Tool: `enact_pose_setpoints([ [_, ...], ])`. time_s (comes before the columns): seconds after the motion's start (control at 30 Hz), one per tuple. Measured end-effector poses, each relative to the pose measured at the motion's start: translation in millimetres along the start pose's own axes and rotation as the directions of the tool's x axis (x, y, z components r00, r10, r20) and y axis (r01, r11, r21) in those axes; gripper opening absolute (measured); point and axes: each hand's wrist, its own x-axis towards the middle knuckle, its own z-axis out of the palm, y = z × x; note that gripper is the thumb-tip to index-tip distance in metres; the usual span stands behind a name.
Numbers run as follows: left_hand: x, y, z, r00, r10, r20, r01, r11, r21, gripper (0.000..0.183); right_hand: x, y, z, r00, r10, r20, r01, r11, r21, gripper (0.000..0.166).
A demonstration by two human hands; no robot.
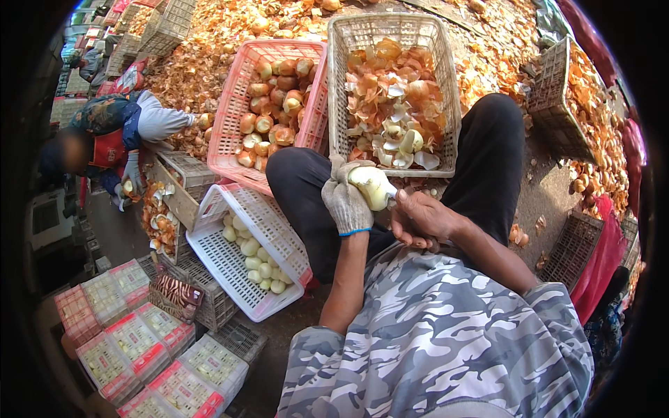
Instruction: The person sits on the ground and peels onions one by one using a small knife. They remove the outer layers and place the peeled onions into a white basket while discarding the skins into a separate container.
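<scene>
My left hand [347, 196], in a grey knit glove with a blue cuff edge, holds a pale, peeled-looking onion [372, 187]. My bare right hand [426, 219] is curled at the onion's right end. Between its thumb and fingers is a thin pale object [392, 194]; whether it is a blade or a layer of skin is unclear. Beyond my hands stands a beige plastic crate [338, 104] with loose onion skins [381, 89]. A pink crate [230, 99] to its left holds unpeeled onions [282, 104]. Peeled onions [256, 256] lie in a tilted white crate [209, 251] at my left.
A co-worker [115, 130] in gloves handles an onion at the left, beside a wooden board [175, 196]. Stacked filled crates [136, 339] and a zebra-striped bag [175, 295] sit at lower left. Skins [193, 78] cover the ground; another skin-filled crate [556, 104] stands right.
</scene>
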Motion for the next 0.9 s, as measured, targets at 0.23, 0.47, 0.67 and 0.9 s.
enact_pose_setpoints([
  [0.23, 10, -29, -14, 0.996, 0.087, -0.009, -0.084, 0.983, 0.161, 0.021, 13, 7, -13, 0.982, 0.13, 0.136, -0.168, 0.93, 0.327, 0.078],
  [0.47, 18, -73, -48, 0.968, 0.221, 0.118, -0.248, 0.777, 0.579, 0.016, 8, 6, -14, 0.943, 0.026, 0.331, -0.19, 0.859, 0.475, 0.08],
  [0.67, 13, -63, -43, 0.992, 0.07, -0.103, -0.01, 0.869, 0.494, 0.029, 3, -23, -39, 0.942, -0.115, -0.314, 0.087, 0.991, -0.103, 0.059],
  [0.9, 8, -28, -22, 0.928, 0.294, 0.231, -0.359, 0.53, 0.768, 0.027, 15, -8, -19, 0.687, -0.691, -0.225, 0.245, 0.512, -0.823, 0.056],
])
